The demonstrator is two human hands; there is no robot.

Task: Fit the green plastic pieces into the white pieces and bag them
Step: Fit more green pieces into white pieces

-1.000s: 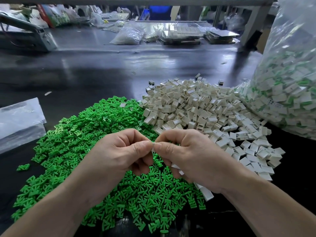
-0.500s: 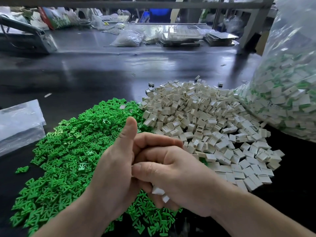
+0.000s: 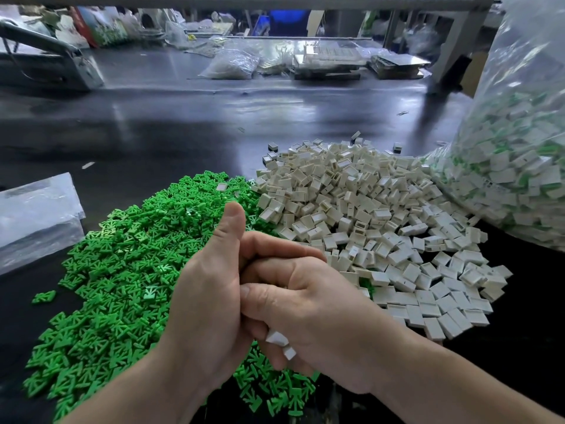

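**Hands clasped over the green heap**

Your right hand (image 3: 321, 313) is curled round white pieces (image 3: 276, 338); two of them poke out beneath your fingers. Your left hand (image 3: 211, 301) presses against it, thumb straight up, fingers folded across the right hand's knuckles. Whether the left hand holds anything, I cannot tell.

Both hands hover above the near edge of the green heap (image 3: 122, 270). The white heap (image 3: 367, 215) lies just beside it, to your right on the dark surface (image 3: 183, 123). The clear bag (image 3: 519, 166) of fitted pieces stands at far right, touching the white heap.
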